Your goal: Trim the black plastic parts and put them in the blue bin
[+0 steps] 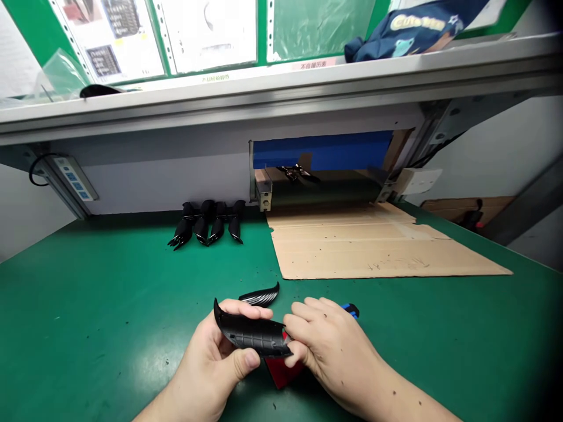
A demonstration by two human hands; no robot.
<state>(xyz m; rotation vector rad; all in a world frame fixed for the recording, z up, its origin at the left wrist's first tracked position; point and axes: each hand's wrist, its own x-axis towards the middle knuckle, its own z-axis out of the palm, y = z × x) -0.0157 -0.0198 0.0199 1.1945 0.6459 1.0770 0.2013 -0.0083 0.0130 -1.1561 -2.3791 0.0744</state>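
From where I stand, the surface (109,305) is a broad, plain green, dotted with small dark specks. A cardboard sheet (334,252) lies flat on it at the back right, notched along its sides and faintly scribbled near the front edge. At the back, left of the sheet, black parts (203,225) sit in a close row. One ribbed part (260,295) lies alone nearer the middle. Whether the red piece (281,373) close by rests there, I can't tell.

The right hand (329,340) hides most of a blue-and-black item (352,310); the black shell (255,336) partly covers a red piece (281,374). The top edge crops the posted sheets (209,32), their small print unreadable. The bottom edge cuts both forearms (398,387).
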